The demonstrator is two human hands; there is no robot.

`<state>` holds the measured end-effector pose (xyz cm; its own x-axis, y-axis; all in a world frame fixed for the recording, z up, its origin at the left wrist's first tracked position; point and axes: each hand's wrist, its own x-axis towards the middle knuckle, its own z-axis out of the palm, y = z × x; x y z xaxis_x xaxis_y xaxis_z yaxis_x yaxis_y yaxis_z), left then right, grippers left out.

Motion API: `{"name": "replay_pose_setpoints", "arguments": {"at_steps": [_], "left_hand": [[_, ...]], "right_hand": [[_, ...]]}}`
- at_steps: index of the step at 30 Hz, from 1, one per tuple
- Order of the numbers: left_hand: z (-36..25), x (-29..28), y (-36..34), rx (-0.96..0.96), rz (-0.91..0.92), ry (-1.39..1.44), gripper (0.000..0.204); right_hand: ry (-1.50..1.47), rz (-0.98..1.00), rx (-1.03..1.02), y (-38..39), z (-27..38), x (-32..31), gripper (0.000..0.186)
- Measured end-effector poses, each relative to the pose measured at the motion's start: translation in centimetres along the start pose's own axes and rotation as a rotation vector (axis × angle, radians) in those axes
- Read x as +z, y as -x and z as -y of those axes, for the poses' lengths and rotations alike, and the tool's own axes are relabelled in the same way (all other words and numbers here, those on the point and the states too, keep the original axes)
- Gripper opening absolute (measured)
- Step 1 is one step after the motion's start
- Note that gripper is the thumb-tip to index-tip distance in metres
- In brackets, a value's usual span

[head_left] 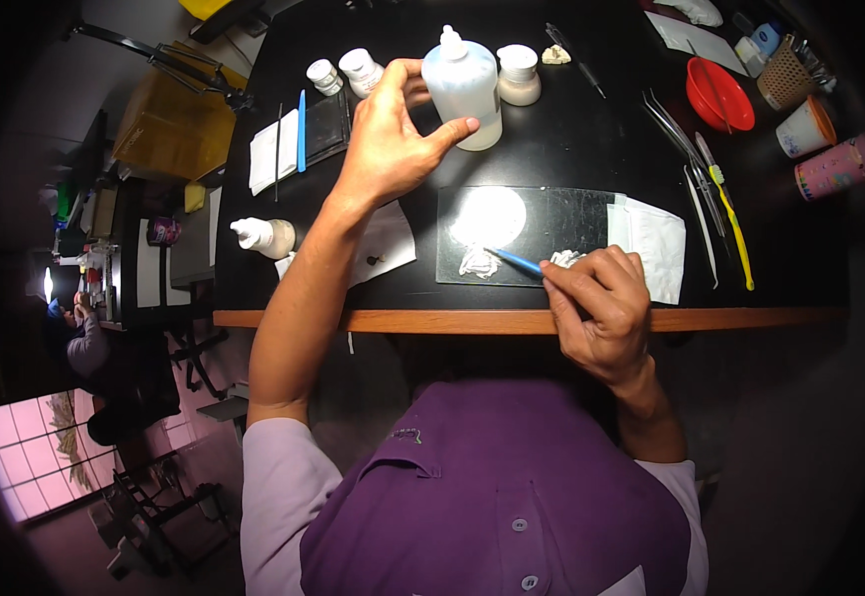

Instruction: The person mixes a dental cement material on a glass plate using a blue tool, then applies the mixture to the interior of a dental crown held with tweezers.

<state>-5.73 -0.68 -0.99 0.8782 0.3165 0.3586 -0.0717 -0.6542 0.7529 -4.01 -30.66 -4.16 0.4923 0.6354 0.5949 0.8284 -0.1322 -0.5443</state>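
My left hand (390, 139) is closed around the left side of a translucent squeeze bottle (462, 84) with a white nozzle. Its thumb lies across the front of the bottle, which is part full of clear liquid. Whether the bottle's base touches the table cannot be told. My right hand (606, 303) pinches a slim blue spatula (517, 261). The spatula's tip is at a small white mound (478, 261) on a glass slab (452, 223). A second white heap (565, 258) lies on the slab, partly hidden behind my right fingers. Folded white tissue (653, 248) lies at the slab's right.
Small white-capped jars (519, 74) stand at the back, and a dropper bottle (265, 236) at left. Tweezers (673, 129), a yellow-handled tool (730, 223), a red bowl (718, 94) and a pink can (836, 167) are at right. Another person (86, 343) sits far left.
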Motion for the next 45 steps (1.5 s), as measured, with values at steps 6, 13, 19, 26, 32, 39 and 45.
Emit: {"name": "replay_pose_setpoints", "arguments": {"at_steps": [6,13,19,26,32,39,45], "left_hand": [[0.0,-0.8,0.0,0.119,-0.070,-0.105,0.074],[-7.4,-6.0,5.6,0.125,-0.165,0.173,0.062],[-11.7,-8.2,12.1,-0.077,0.166,-0.479,0.053],[-12.3,-6.3,13.3,-0.062,0.252,-0.665,0.059],[-13.0,-5.5,12.6,-0.107,0.344,-0.751,0.065],[-13.2,-5.3,12.3,-0.140,0.401,-0.829,0.064],[-13.3,-5.3,12.2,-0.140,0.412,-0.826,0.064]], "right_hand": [[-0.001,-0.057,0.017,0.3,-0.1,0.1,0.021],[-0.046,-0.134,0.107,0.5,-0.4,-0.2,0.021],[-0.067,-0.141,0.132,0.3,-0.4,-0.2,0.020],[-0.084,-0.145,0.132,0.4,-0.3,-0.1,0.021],[-0.091,-0.150,0.129,0.5,-0.4,-0.1,0.022],[-0.107,-0.145,0.120,0.5,-0.6,-0.2,0.022],[-0.101,-0.140,0.113,0.5,-0.6,-0.2,0.023]]}}
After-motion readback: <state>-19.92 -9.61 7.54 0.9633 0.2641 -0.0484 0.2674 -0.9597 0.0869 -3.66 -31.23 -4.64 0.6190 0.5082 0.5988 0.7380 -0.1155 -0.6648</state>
